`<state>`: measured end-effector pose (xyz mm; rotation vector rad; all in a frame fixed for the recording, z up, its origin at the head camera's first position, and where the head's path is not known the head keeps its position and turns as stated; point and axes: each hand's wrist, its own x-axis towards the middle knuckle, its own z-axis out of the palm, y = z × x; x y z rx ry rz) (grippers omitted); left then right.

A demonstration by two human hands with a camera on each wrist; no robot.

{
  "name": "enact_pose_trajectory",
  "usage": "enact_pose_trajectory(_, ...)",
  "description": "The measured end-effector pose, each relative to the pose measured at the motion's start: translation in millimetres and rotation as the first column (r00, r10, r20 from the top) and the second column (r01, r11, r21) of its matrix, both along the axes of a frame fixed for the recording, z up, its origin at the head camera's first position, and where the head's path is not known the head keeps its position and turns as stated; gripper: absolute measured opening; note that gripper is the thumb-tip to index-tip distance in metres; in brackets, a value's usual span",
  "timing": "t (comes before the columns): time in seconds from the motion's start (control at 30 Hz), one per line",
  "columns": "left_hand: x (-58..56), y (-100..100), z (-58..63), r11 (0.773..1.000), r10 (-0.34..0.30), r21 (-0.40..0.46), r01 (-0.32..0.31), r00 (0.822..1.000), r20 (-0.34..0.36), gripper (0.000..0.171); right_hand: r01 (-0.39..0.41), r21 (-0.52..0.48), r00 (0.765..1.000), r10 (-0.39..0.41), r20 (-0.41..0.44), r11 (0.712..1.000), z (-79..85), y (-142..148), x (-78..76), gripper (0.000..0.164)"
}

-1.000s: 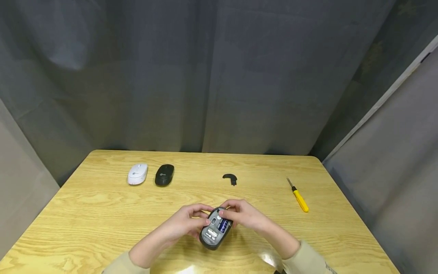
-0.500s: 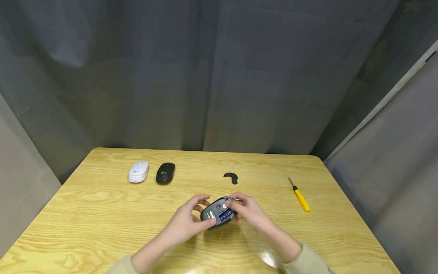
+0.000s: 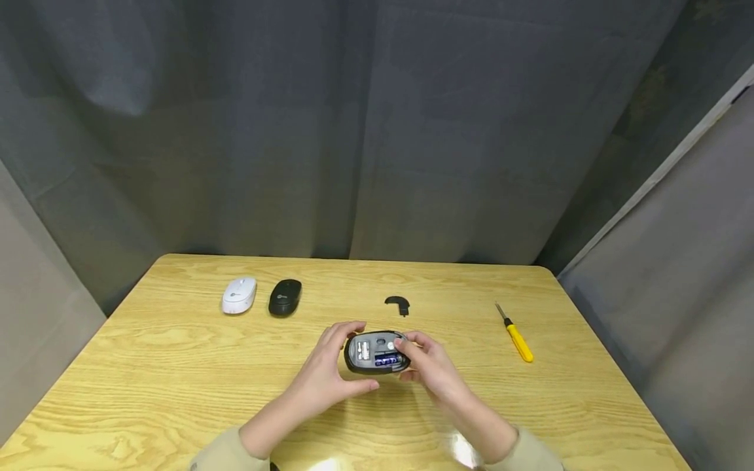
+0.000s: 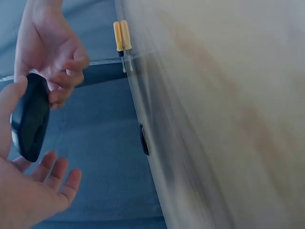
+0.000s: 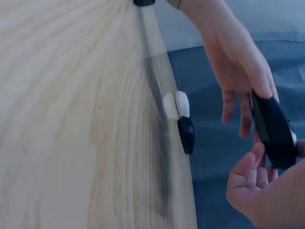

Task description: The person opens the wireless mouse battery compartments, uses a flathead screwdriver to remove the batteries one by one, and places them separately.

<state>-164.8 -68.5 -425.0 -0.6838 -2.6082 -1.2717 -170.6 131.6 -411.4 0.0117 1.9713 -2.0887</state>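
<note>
A computer mouse [image 3: 368, 347] is held above the table with its grey underside facing the head camera. Its battery bay lies uncovered, with a dark blue battery [image 3: 387, 359] inside. My right hand [image 3: 436, 369] pinches the mouse's right end, thumb on the underside and fingers curled behind. Around the left end my left hand [image 3: 326, 369] spreads loosely, thumb stretched out below and fingers at the far edge. In the left wrist view the mouse [image 4: 31, 117] appears edge-on between both hands. Beyond it lies a black curved cover piece with a tab [image 3: 398, 303].
On the wooden table [image 3: 177, 366], a white mouse [image 3: 239, 296] and a black mouse [image 3: 285, 297] rest at the back left. A screwdriver with a yellow handle [image 3: 519, 341] lies on the right. Grey curtains [image 3: 283, 131] hang behind the table.
The held mouse has turned until its long side runs left to right, and it has moved slightly away from me. My left thumb has come off its underside; my right hand keeps its pinch.
</note>
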Motion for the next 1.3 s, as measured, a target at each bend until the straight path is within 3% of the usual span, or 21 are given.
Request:
enact_pose_trajectory(0.2, -5.8, -0.1, 0.3, 0.997, -0.071, 0.029, 0.071, 0.997, 0.01, 0.08, -0.017, -0.04, 1.0, 0.018, 0.024, 0.999, 1.6, -3.6, 6.7, 0.036)
enact_pose_trajectory(0.6, -7.2, -0.3, 0.8, 0.995, -0.077, 0.057, 0.079, 0.996, -0.038, 0.068, -0.091, -0.026, 0.996, 0.091, -0.001, 0.995, -0.8, -1.2, 6.1, 0.038)
enact_pose_trajectory(0.93, -4.7, -3.2, 2.6, 0.993, -0.078, 0.087, 0.085, 0.994, -0.073, 0.069, -0.079, 0.157, 0.986, 0.1, -0.131, 0.984, 7.5, 10.8, 4.4, 0.041)
enact_pose_trajectory(1.1, -3.5, -5.7, 3.2, 0.994, -0.048, 0.096, 0.055, 0.996, -0.073, 0.071, -0.106, 0.253, 0.956, 0.168, -0.238, 0.962, 15.5, 21.2, 1.7, 0.036)
enact_pose_trajectory(1.3, -1.8, -9.4, 3.9, 0.995, -0.023, 0.096, 0.024, 1.0, -0.018, 0.072, -0.059, 0.381, 0.886, 0.224, -0.405, 0.923, 24.8, 34.5, -3.2, 0.032)
